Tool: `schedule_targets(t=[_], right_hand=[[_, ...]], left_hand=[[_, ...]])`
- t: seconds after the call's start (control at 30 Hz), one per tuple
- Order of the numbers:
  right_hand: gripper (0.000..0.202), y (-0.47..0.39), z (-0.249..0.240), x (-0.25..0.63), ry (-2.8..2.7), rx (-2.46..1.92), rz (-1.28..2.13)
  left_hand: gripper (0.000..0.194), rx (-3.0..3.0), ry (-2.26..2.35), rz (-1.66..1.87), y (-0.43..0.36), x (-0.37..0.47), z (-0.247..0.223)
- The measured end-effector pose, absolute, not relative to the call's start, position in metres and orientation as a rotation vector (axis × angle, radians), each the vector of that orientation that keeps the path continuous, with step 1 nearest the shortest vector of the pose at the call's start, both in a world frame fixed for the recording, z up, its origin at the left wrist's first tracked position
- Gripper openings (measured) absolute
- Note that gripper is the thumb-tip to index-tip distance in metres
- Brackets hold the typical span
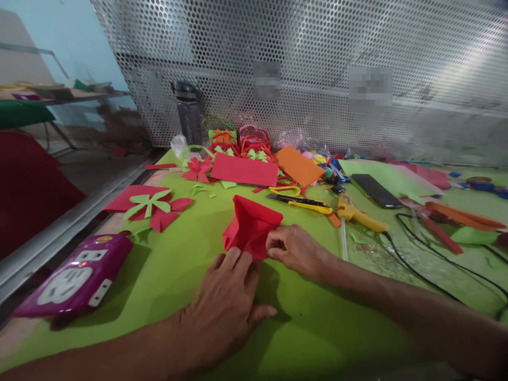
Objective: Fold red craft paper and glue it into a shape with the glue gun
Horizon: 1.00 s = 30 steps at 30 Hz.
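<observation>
Red folded sheet (256, 225): left hand (225, 297) at near edge, right hand (296, 248) at right.

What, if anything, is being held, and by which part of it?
The folded red piece: the right hand appears to pinch its lower right side. The left hand touches its near edge; whether it grips is unclear.

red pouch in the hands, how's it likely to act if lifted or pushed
The red pouch is probably light: its walls look thin. Its upper corner stands untouched, so it may hold shape. Being open and hollow, it could dent if pushed.
</observation>
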State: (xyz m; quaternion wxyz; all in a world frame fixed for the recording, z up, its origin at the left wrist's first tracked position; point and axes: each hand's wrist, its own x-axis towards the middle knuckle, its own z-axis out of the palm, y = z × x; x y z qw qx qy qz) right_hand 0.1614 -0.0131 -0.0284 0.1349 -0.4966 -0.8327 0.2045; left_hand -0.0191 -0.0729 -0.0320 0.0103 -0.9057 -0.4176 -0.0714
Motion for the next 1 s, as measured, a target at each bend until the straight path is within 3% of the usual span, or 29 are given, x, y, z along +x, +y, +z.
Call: schedule_targets(t=[0.73, 1.0], right_hand=[[0.024, -0.007, -0.016, 0.133, -2.566, -1.625, 0.275], [0.011, -0.007, -0.026, 0.146, -2.452, -1.547, 0.530]], left_hand=[[0.054, -2.811, -1.279, -0.200, -0.074, -0.017, -0.032], [0.053, -2.801, -1.302, -0.206, -0.076, -0.017, -0.033]])
